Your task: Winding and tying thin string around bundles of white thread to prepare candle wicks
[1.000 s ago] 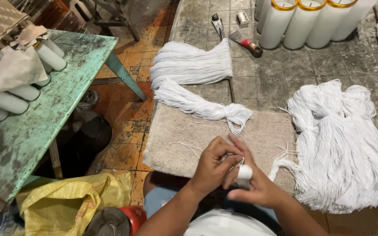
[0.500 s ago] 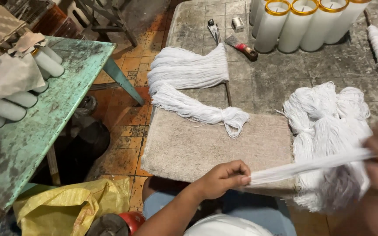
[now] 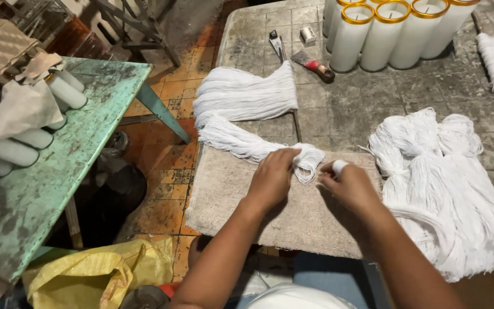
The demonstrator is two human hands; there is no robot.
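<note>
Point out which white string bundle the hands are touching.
The narrow bundle ending in a knot at the left hand; the fanned bundle and the big heap lie untouched.

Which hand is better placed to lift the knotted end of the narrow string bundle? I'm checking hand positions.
Probably the left hand: its fingers already rest on the knotted end. The right hand sits just beside it.

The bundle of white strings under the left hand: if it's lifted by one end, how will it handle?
The string bundle likely droops limp, since its loose strands already curve across the mat. Probably light. Strands fan apart past the left hand, so some may slip free.
</note>
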